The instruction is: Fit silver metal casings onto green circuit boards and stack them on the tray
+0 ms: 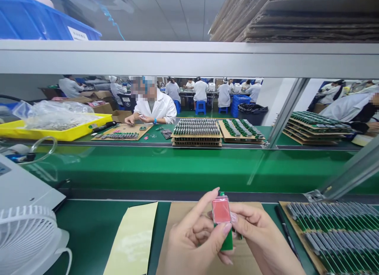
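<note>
A small green circuit board (227,244) with a square pink-red screen (221,210) on its upper part is held up in front of me, tilted a little. My left hand (192,239) grips it from the left, with the thumb on the screen's lower edge and the index finger raised along its upper left. From the right, my right hand (257,229) pinches the board's side between thumb and fingers; some fingertips are hidden behind it. Beneath both hands lies a sheet of brown cardboard (173,227).
To the right, a cardboard tray (299,236) carries rows of boards, with a black pen (286,231) beside it. A yellow sheet (132,239) and white fan (29,239) are at left. Across the green divider (166,168), a person in white (162,105) works. A shelf beam (177,58) crosses overhead.
</note>
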